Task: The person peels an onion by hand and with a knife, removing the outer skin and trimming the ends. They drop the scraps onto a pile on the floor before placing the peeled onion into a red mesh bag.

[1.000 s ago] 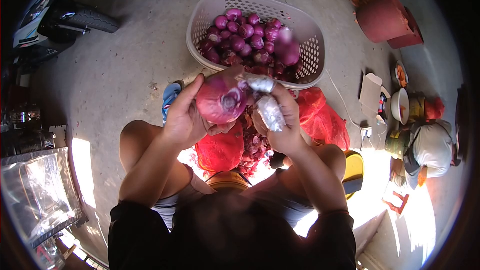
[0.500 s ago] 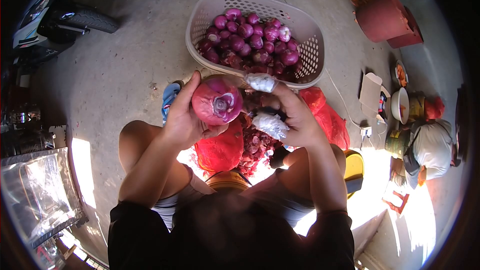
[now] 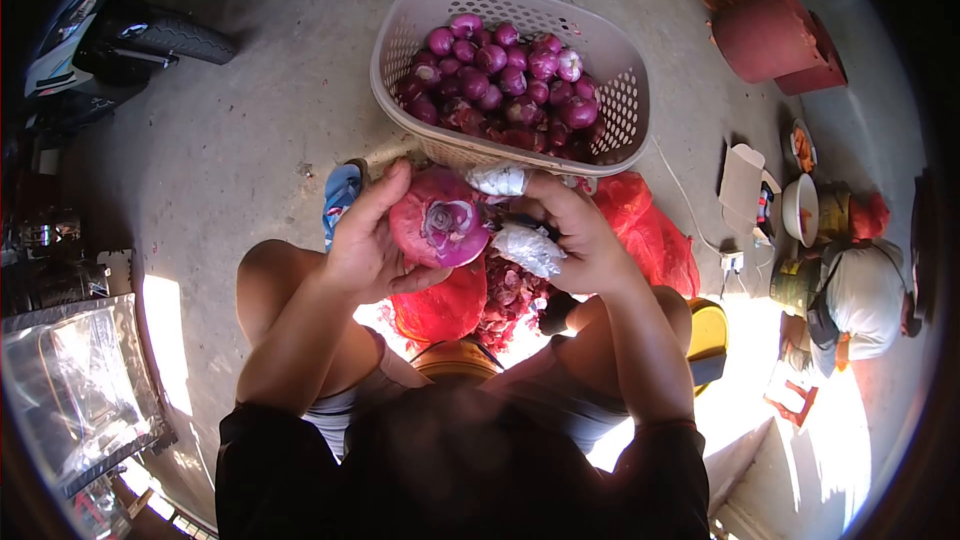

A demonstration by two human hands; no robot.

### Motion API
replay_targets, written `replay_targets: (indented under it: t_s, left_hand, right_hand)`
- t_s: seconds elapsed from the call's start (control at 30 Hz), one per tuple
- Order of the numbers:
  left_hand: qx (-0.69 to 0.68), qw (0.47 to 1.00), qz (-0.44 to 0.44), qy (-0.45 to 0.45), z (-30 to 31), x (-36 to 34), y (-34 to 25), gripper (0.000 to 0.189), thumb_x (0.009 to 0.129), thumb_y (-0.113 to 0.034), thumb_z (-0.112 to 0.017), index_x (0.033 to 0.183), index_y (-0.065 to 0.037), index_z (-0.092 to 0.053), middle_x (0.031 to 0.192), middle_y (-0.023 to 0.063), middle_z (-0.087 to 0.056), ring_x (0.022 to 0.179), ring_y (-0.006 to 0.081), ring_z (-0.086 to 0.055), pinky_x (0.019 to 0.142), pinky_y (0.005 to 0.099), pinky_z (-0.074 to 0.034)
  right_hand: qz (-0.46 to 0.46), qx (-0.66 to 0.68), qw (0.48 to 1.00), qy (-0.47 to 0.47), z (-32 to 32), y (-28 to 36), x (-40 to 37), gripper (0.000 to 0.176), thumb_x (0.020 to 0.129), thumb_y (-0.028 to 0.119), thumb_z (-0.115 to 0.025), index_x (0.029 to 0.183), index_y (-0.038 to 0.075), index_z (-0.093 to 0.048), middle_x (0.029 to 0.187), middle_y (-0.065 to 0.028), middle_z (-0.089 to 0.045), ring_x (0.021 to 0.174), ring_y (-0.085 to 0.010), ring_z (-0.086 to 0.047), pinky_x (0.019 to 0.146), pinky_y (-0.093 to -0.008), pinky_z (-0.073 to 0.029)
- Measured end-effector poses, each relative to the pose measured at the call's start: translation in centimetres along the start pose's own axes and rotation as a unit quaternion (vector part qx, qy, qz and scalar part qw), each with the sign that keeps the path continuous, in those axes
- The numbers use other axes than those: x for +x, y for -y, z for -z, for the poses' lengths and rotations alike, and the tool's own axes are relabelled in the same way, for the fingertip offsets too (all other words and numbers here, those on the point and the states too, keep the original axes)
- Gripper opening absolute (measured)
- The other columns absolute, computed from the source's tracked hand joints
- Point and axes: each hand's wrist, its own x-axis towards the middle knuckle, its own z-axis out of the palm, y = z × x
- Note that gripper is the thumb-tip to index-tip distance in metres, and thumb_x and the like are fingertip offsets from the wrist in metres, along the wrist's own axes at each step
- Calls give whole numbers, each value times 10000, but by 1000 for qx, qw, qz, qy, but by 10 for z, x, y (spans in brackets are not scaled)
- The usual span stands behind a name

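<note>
Left hand (image 3: 365,245) grasps a red onion (image 3: 440,220); right hand (image 3: 578,238) — grip unclear — touches it; basket (image 3: 625,100) holds peeled onions (image 3: 492,60).

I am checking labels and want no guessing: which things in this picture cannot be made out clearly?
Head view: what the right hand grips, if anything; its wrapped fingers and the large onion cover that spot.
Head view: the large onion's far side, covered by the left hand.
Head view: the basket floor, buried under small onions.
Head view: the bowl's contents at the right, too small.
</note>
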Motion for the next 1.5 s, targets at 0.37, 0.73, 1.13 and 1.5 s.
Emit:
replay_targets:
  t_s: [0.37,0.73,1.13,1.5]
  left_hand:
    - [11,996,-12,83,-4,-1,0,670,893,-639,-214,1166,-85,-476,795,88,-626,387,130,-490,276,211,-311]
    - [32,999,5,15,-6,-2,0,635,882,-652,-241,1160,-129,-470,823,83,-633,404,132,-510,274,214,-310]
    - [42,999,-1,-18,-16,0,-3,728,858,-686,-244,1162,-84,-521,845,141,-659,374,93,-528,261,168,-330]
    - [63,994,16,-88,-15,-2,-3,658,855,-690,-267,1113,-145,-530,829,52,-650,516,86,-579,315,184,-350]
  right_hand:
    - [17,33,999,14,0,17,4,586,749,17,-688,1248,43,-382,1186,-149,-554,1032,-229,-595,842,-325,-473]
    - [18,3,999,-47,-7,10,4,446,747,62,-681,1155,88,-503,1115,-118,-609,978,-276,-619,819,-342,-487]
    - [46,153,985,-68,-1,16,4,419,827,-9,-605,1214,7,-444,1049,-103,-608,937,-183,-616,813,-301,-477]
    - [-77,19,996,36,8,24,2,574,744,-29,-631,1259,31,-384,1090,-154,-607,1009,-231,-600,838,-312,-454]
